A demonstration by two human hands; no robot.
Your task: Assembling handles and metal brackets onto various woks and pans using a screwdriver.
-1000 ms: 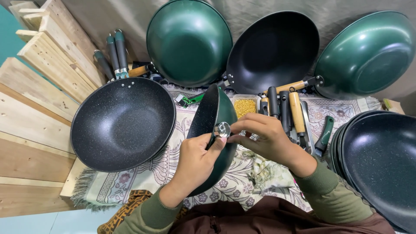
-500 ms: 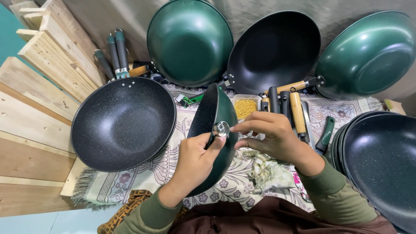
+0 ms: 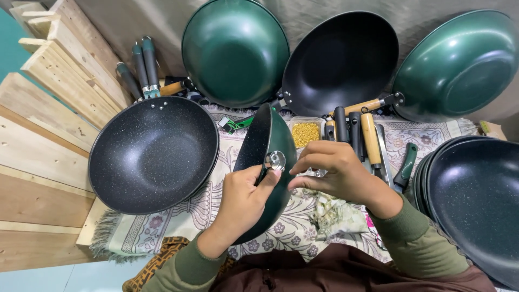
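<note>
The green pan [image 3: 267, 167] stands on edge in the middle of the scene, its dark speckled inside facing left and its glossy green back facing right. On its near rim sits a small round metal fitting [image 3: 275, 160]. Since a second ago the pan has barely shifted; the right hand's fingers have crept closer onto the fitting, which suggests the fastening work is at its fine stage.

The left hand [image 3: 243, 200] is curled around the pan's lower edge, thumb on the rim, holding it steady. The right hand [image 3: 335, 173] is half closed, fingertips pinched near the fitting; whether they grip a small part cannot be told.

Under the pan lies a patterned cloth [image 3: 178, 227]. Left of it rests a black speckled pan [image 3: 154, 162] on wooden planks [image 3: 38, 140]. Farther off lean two more green pans [image 3: 235, 51] [image 3: 459, 65] and a black one [image 3: 340, 57]. Loose handles [image 3: 357, 132] and a tub of yellow bits [image 3: 305, 132] lie just right, with stacked black pans [image 3: 476, 200] at the right edge.
</note>
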